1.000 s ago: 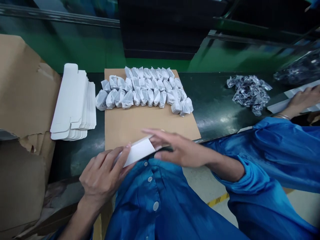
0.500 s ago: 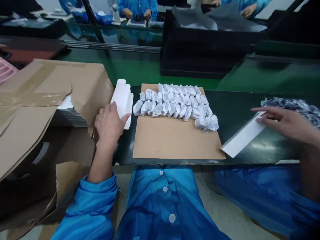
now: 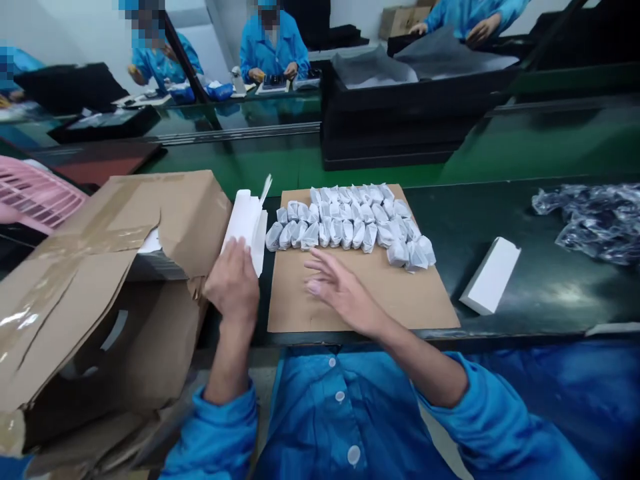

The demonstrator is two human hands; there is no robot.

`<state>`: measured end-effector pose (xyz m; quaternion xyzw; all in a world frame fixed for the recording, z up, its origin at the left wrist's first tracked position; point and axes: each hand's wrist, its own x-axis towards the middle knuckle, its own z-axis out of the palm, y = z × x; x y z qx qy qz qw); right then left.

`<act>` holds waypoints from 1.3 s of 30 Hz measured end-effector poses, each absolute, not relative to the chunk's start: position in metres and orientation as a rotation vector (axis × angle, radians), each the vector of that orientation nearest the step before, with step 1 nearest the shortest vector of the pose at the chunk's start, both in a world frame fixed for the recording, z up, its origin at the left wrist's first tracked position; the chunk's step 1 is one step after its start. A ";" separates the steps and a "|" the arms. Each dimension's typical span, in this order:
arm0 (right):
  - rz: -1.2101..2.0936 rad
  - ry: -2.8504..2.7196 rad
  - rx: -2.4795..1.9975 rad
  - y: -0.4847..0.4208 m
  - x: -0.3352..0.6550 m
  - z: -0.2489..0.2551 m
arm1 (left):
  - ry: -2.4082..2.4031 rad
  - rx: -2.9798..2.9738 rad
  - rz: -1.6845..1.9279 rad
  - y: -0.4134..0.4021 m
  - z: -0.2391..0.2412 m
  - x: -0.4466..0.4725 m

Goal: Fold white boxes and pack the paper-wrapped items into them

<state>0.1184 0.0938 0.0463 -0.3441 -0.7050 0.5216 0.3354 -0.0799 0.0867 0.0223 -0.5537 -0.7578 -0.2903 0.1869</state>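
My left hand (image 3: 233,280) is closed around the lower end of a white unfolded carton (image 3: 244,217), left of the wrapped pieces. A thin flap of the carton stands up at its far end, and the fingertips are partly hidden. Above the brown cardboard sheet (image 3: 320,313) hovers my right hand (image 3: 340,287), fingers spread and holding nothing. Rows of small white paper-wrapped pieces (image 3: 345,220) cover the far half of that sheet. To its right, a white box (image 3: 493,277) lies on the dark table, apart from both hands.
A large torn brown carton (image 3: 185,207) stands open at the left, with a pink basket (image 3: 30,190) behind it. Clear plastic bags (image 3: 595,217) lie at the far right. Black trays (image 3: 390,120) are stacked at the back. Across the bench, several people in blue work.
My right hand has let go of the white box at the right and moved left over the cardboard sheet. The left hand has closed on the flat carton, whose flap has risen.
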 end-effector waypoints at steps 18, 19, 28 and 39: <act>0.102 -2.742 -0.867 0.065 0.192 0.055 | -2.860 -2.006 -2.395 0.016 0.037 -0.060; 0.113 -2.760 -0.808 0.064 0.194 0.054 | -2.896 -2.211 -2.361 0.015 0.037 -0.064; 0.382 -2.853 -0.637 0.082 0.211 0.062 | -2.722 -2.717 -1.727 0.019 0.038 -0.078; 0.065 -2.838 -0.638 0.076 0.211 0.066 | -2.687 -2.283 -1.820 0.019 0.022 -0.058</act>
